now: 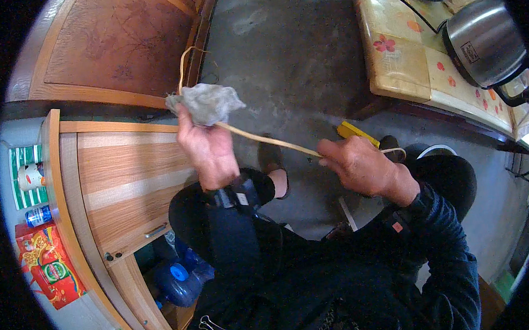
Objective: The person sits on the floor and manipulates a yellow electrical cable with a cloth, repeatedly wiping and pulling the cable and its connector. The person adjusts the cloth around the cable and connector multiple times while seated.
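Note:
A long, thin, pale tan strip (266, 140), perhaps cane or bamboo, runs between my two hands. My left hand (209, 151) is closed round a crumpled grey-white cloth (213, 102), which wraps part of the strip. Beyond the cloth, the far end of the strip curls upward beside the brown cabinet. My right hand (362, 165) pinches the strip further right, thumb and fingers together. Out past that hand, the other end shows as a short curved piece. Both hands are above my knees, over the floor.
On the left stand a wooden cabinet (135, 170) and a darker brown one (118, 47). A blue water jug (181, 283) sits below. At right, a flower-patterned table (402, 70) bears a steel kettle (486, 40). Something yellow (357, 133) lies beyond my right hand.

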Available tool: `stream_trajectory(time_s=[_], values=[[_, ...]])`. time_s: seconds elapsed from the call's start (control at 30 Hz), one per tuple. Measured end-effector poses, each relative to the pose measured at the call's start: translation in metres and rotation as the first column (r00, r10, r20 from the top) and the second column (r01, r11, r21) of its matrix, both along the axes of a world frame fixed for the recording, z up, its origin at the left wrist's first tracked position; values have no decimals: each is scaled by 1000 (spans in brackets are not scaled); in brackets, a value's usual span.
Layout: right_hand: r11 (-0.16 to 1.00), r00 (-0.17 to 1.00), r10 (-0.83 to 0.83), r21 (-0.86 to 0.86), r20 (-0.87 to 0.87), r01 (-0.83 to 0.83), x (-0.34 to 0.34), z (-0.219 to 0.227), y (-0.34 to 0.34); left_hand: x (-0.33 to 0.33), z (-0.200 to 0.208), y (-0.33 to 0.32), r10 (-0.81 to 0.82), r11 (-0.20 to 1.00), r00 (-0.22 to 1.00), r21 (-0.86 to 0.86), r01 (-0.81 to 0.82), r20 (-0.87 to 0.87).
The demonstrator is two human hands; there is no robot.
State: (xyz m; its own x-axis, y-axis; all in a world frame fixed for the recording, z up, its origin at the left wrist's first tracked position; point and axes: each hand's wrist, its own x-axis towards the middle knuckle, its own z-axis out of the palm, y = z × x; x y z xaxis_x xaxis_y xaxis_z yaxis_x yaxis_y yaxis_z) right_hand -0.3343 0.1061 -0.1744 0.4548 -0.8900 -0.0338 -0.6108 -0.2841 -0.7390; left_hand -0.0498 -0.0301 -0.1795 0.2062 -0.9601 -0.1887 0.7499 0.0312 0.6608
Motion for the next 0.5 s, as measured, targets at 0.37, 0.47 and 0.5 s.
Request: stream_trajectory(time_s=[0.37,0.47,0.5], values=[[989,953,-121,113,277,93,14,-2,-9,-82,4,51,-150,986,985,-61,155,85],[990,936,-129,96,327,103,17,0,-8,-90,-1,56,-172,983,980,-45,177,102],[989,927,-136,103,350,106,17,1,-8,-89,-2,56,-193,981,977,-13,195,90]])
